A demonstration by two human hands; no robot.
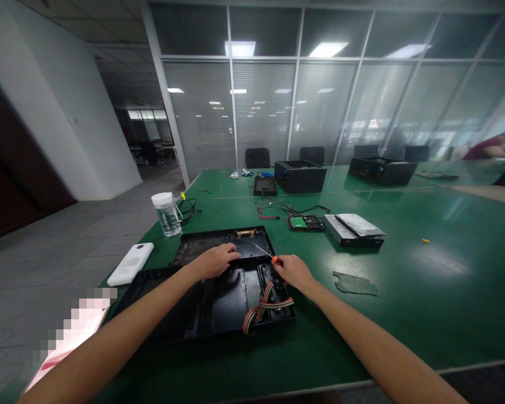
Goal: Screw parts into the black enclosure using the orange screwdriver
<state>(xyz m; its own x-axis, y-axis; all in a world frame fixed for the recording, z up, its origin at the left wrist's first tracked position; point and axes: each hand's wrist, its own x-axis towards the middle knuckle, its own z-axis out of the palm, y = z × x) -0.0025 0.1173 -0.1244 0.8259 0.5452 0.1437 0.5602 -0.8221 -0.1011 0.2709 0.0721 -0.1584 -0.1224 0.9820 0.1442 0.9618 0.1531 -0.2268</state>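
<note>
Right now the right hand grips one orange-handled screwdriver, its shaft pointing far-left over the black case. Left hand presses flat on it. One ribbon cable lies near; one cup stands far-left.

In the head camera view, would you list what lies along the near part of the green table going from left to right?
White flat device → clear plastic cup → left hand on the black case panel → screwdriver in the right hand → optical drive → small yellow bit.
</note>
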